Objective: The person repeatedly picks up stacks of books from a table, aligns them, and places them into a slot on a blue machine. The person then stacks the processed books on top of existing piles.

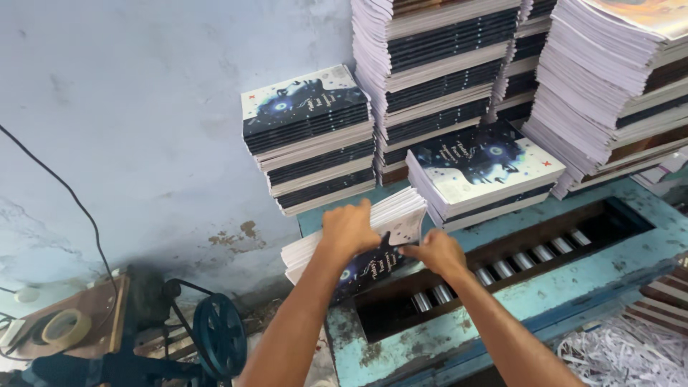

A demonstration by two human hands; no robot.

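My left hand (349,229) grips the top edge of a small pile of thin booklets (390,215) with dark starry covers and white page edges. The pile stands tilted on the blue machine table (545,287). My right hand (438,251) holds the same pile at its lower right side, fingers on the dark cover (369,269). Both forearms reach in from the bottom of the view.
Tall stacks of the same booklets (308,136) (437,72) (616,86) stand against the pale wall, with a low stack (484,172) just right of my hands. A slot with metal rollers (502,269) runs across the table. Paper trimmings (623,351) lie lower right. A pulley wheel (218,333) and a tape roll (64,326) sit lower left.
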